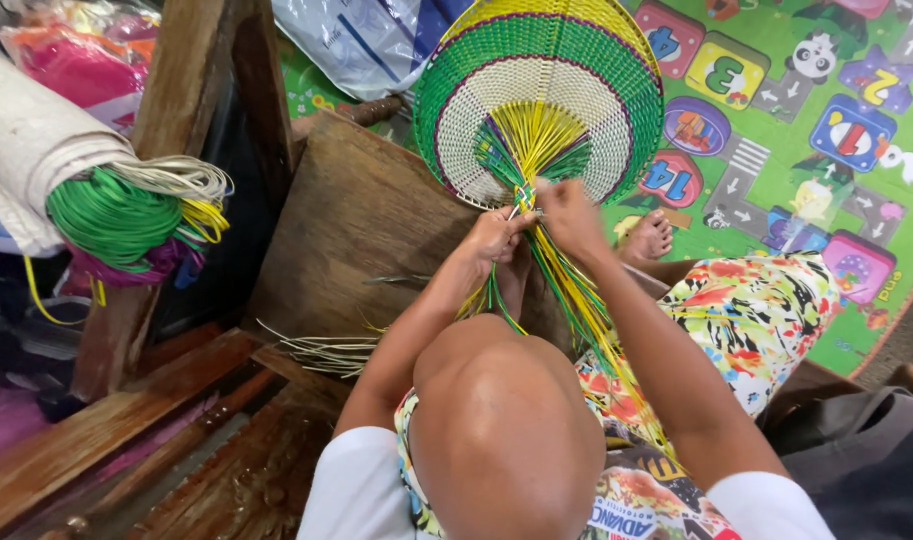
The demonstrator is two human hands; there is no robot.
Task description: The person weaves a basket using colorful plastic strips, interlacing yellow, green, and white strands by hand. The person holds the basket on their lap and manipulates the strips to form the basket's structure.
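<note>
Woven fan point(541, 95), both hands point(496, 235) point(568, 212) pinching its base, wooden board point(356, 220) beneath

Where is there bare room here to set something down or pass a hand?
Bare room: the wooden board left of the left hand, and the play mat right of the woven fan. Crowded: both hands, the right hand too, pinch strands at the fan's base; loose strips litter the board's lower edge; coiled strips fill the left.

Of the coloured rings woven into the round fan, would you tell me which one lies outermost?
The yellow ring at the woven fan's top rim lies outermost; the broad green ring sits just inside it, the white nearer the centre.
</note>
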